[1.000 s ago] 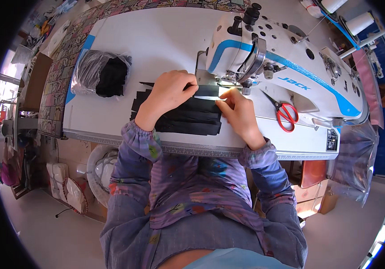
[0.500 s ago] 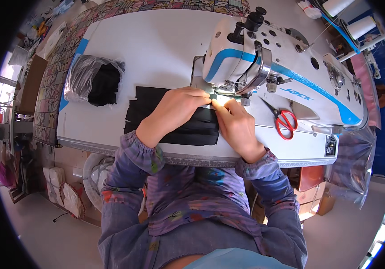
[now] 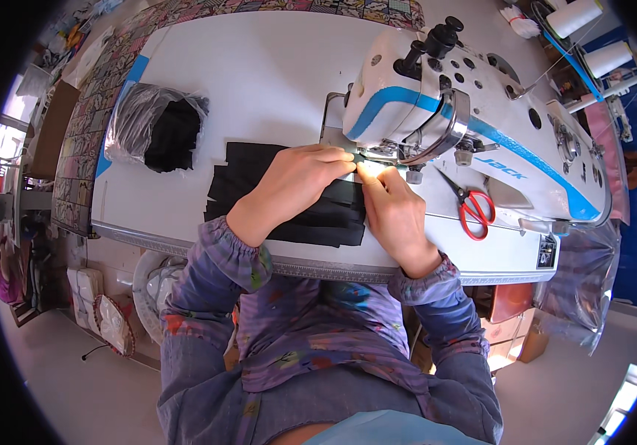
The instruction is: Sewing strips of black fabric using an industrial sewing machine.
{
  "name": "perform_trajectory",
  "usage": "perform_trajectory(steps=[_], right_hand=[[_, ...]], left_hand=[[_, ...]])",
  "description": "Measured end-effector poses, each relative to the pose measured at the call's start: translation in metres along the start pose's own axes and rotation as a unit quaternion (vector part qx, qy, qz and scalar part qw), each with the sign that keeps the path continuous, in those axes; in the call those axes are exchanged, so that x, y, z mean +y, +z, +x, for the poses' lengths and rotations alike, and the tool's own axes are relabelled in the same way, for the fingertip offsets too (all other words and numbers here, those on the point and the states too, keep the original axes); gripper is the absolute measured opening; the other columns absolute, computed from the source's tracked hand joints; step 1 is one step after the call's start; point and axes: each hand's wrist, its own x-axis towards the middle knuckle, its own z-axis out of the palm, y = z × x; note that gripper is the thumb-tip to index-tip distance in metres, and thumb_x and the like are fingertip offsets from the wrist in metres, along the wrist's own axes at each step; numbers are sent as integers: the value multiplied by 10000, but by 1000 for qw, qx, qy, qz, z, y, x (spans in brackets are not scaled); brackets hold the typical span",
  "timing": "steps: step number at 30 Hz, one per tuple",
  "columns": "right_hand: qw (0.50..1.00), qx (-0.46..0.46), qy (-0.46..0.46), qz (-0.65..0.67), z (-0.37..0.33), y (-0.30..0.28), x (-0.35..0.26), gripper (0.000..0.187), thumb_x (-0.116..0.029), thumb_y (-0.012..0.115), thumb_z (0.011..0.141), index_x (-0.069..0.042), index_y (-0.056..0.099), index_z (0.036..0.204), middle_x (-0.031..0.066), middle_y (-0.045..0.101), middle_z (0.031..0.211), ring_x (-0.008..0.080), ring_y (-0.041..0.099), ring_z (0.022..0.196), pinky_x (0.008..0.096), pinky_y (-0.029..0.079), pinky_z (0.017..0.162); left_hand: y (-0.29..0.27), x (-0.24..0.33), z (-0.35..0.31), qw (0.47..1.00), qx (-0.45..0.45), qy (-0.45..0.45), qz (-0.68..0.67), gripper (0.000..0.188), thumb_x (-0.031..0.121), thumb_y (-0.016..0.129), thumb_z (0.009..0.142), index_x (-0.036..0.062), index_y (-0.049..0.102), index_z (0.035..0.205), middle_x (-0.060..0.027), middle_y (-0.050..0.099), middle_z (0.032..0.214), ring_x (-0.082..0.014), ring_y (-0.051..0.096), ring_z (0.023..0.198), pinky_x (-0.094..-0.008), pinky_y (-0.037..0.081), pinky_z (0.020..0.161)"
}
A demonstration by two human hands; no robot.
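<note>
Under the lit needle area of a white and blue sewing machine (image 3: 407,111), my two hands meet at a small piece of black fabric (image 3: 357,159). My left hand (image 3: 296,182) has its fingertips pinched on the piece from the left. From the right, my right hand (image 3: 396,211) presses it with thumb and forefinger; most of the piece is hidden by my fingers. Below my left hand lies a stack of black fabric pieces (image 3: 326,219), spread in uneven layers on the white table (image 3: 259,74).
Red-handled scissors (image 3: 475,213) lie right of my right hand. A clear plastic bag (image 3: 129,130) with black fabric inside sits at the table's left. White thread cones (image 3: 574,16) stand at the upper right. A ruler strip (image 3: 318,268) runs along the table's front edge.
The view has shifted slightly, so the machine appears a little farther right. Both hands stay at the needle area with almost the same grip on the black fabric.
</note>
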Motion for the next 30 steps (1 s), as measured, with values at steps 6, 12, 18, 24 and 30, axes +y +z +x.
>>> perform_trajectory(steps=[6,12,18,24,30], right_hand=[[1000,9,17,10,1,-1,-1,384,-28,739,969,-103,732,1346,100,625,979,319,714,791,428,567,654],[1000,6,18,13,1,-1,-1,400,-3,732,956,-102,731,1344,104,633,992,326,718,791,426,569,656],[1000,14,18,17,2,0,0,426,19,723,936,-99,729,1345,105,638,1000,331,718,790,426,573,661],[1000,9,23,19,1,1,0,424,22,715,934,-102,727,1340,106,640,1002,334,721,796,428,577,665],[999,3,25,19,0,-1,-1,420,22,711,934,-110,728,1333,106,638,1004,333,723,805,428,577,669]], left_hand=[[0,0,3,1000,-9,1,7,283,35,664,954,111,787,1198,-53,784,1306,-294,752,1202,-400,632,961],[0,-2,2,1000,2,13,8,258,57,675,946,110,788,1172,-50,784,1312,-285,748,1218,-383,627,960],[3,-4,4,1000,6,17,14,270,49,671,942,106,786,1180,-47,777,1328,-279,739,1240,-378,621,975],[3,-5,4,1000,6,8,10,321,20,658,933,115,788,1210,-47,775,1330,-289,739,1232,-386,620,980],[3,-6,9,1000,20,15,5,309,-11,625,919,85,761,1180,-33,767,1275,-279,724,1214,-408,629,929]])
